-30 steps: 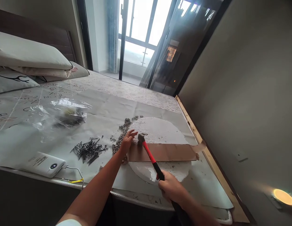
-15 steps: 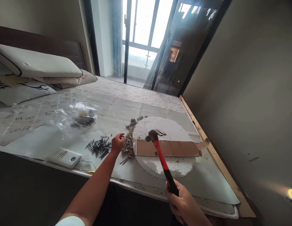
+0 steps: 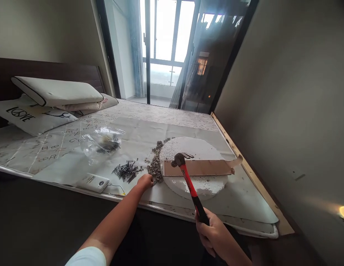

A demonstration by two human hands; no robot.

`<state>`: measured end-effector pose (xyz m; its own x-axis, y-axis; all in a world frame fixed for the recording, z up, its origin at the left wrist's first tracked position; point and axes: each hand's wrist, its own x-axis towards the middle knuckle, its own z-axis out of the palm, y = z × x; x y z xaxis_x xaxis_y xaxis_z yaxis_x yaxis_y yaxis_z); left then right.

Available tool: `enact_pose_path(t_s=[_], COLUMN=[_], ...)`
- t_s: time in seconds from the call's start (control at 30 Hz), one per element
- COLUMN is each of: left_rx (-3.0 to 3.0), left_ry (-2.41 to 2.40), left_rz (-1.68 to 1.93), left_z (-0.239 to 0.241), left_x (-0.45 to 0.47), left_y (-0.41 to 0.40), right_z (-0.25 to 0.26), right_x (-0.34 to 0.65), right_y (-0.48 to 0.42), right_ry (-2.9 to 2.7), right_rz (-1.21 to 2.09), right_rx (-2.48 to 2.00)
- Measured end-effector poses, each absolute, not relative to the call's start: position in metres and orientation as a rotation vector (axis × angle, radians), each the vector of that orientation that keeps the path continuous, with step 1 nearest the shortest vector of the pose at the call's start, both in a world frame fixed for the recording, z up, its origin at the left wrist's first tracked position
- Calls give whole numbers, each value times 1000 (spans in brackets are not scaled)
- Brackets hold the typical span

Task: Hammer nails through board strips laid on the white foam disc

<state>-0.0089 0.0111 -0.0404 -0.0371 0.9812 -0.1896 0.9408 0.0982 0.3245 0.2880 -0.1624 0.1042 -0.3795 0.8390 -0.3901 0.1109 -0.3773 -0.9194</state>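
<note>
My right hand (image 3: 212, 232) grips the black lower handle of a claw hammer (image 3: 192, 186) with a red upper shaft. Its metal head appears over a brown strip (image 3: 201, 168) lying across a round white foam board (image 3: 203, 147). My left hand (image 3: 145, 181) is down at the sheet, fingers closed, beside the near end of a heap of grey crumbly bits (image 3: 155, 164). Whatever is in its fingertips is hidden. Left of that hand lies a pile of dark nails (image 3: 127, 170).
A white power bank (image 3: 93, 183) with a cable lies near the bed's front edge. Behind it sits a clear plastic bag (image 3: 104, 142) with dark contents. Pillows (image 3: 63, 92) are stacked at the left. A wooden rail (image 3: 238, 155) runs along the right side.
My left hand has moved down and right to the near end of the grey bits, where loose nails lay, and its fingers have closed. The hammer stays in my right hand. The view has shifted slightly.
</note>
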Motion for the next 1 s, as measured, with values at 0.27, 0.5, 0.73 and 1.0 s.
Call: enact_pose_path(t_s=[0.27, 0.5, 0.73, 1.0], left_rx=[1867, 1647, 1113, 1608], left_ry=[2191, 1980, 1389, 1557], left_rz=[297, 1135, 1522, 1385], left_z=[-23, 7, 38, 36], left_x=[-8, 4, 51, 87], left_y=[13, 19, 44, 82], right_z=[105, 107, 103, 96], right_x=[302, 321, 329, 339], right_y=[-166, -160, -155, -146], right_ry=[-1307, -1252, -1181, -1279], right_rz=[1794, 1803, 1804, 1646], right_rx=[-1325, -1361, -1381, -1472])
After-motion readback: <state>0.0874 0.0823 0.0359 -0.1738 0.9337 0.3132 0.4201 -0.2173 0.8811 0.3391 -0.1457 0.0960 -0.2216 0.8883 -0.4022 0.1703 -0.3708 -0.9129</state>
